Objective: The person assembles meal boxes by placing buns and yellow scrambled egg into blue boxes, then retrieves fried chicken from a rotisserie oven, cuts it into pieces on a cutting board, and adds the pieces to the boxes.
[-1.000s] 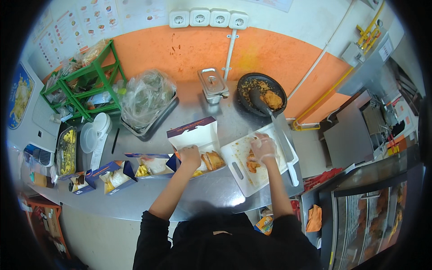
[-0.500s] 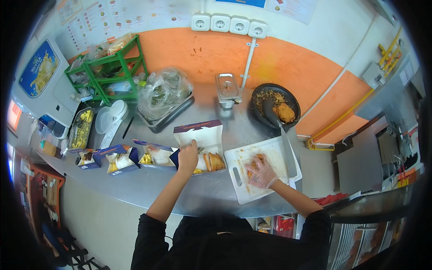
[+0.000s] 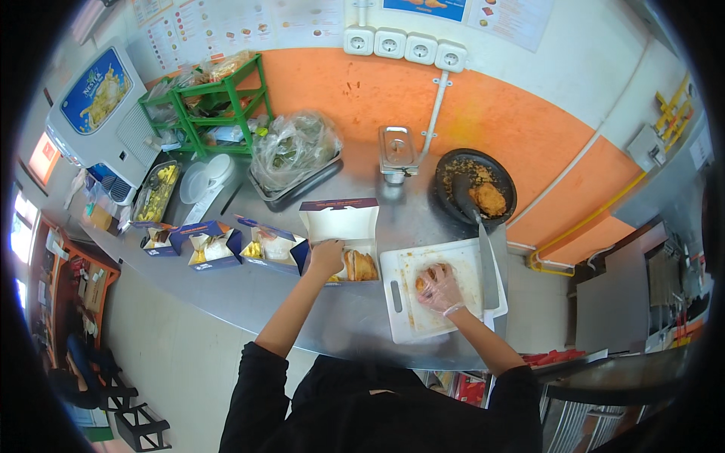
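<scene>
On the left side of an open food box (image 3: 340, 224), my bare left hand (image 3: 326, 258) has its fingers curled in by the wall; the hand hides what they touch. Sliced fried chicken (image 3: 361, 266) lies in that box's right part. My right hand (image 3: 439, 292), in a clear plastic glove, is closed over a piece of fried chicken (image 3: 423, 281) on the white cutting board (image 3: 400, 321). Along the board's right side lies a large knife (image 3: 489, 272), its dark handle resting in the black mortar (image 3: 445, 208), which holds crumbs and another fried piece (image 3: 488, 199).
Several blue boxes with rice and yellow food, among them one box (image 3: 214, 249), stand left of the open one. Behind are a tray of yellow food (image 3: 156, 196), plastic lids (image 3: 198, 181), a bagged tray of greens (image 3: 294, 155), a green rack (image 3: 219, 113) and a lidded metal container (image 3: 398, 151).
My left hand has come down from the raised lid to the box's left side. My right hand stays on the fried chicken, its fingers bent more. The whole view has shifted a little.
</scene>
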A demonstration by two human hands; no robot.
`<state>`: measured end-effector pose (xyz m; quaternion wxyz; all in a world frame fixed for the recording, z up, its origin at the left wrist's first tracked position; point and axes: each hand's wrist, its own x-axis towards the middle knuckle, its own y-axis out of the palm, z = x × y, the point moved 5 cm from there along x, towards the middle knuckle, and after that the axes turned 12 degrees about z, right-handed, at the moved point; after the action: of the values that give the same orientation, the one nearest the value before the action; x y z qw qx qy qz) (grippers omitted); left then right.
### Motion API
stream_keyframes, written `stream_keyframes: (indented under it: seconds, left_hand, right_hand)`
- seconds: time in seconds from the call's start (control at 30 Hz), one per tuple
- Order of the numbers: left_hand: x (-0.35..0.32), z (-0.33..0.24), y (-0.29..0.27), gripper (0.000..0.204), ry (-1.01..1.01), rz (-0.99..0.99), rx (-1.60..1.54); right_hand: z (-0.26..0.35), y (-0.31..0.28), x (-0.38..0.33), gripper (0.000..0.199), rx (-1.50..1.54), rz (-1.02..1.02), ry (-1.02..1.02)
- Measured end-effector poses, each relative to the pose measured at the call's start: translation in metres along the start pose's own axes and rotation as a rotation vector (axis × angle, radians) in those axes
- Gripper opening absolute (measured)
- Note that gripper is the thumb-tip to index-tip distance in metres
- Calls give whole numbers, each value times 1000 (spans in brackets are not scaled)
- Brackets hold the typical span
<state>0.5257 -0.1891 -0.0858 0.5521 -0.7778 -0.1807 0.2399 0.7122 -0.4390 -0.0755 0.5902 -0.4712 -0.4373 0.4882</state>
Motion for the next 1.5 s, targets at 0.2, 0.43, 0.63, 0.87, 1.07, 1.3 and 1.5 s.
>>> stream_keyframes:
  seconds: [0.2,0.43,0.63,0.87,1.07,1.3,1.5]
  left_hand:
    - [4,-11,-32,30,-175,225,78]
    - [-81,-50,-79,28,8,-158,17]
    - [-169,8,-104,30,-108,-244,-322]
    - [-183,134,-90,27,-225,-170,-322]
    - [-149,129,-68,31,261,-284,-227]
    - [-112,95,-45,48,67,-349,-98]
    - [-99,113,-29,39,-88,-254,-191]
  right_hand:
    - [-22,-5,4,35,185,-144,36]
    - [-2,0,3,26,-2,-223,106]
    - [-18,8,4,32,246,-96,543]
    - [4,11,20,39,-73,-89,585]
    - [-1,15,12,29,124,-314,701]
    - [24,17,-23,34,1724,-1004,582]
    - [198,-7,52,45,2227,-787,163]
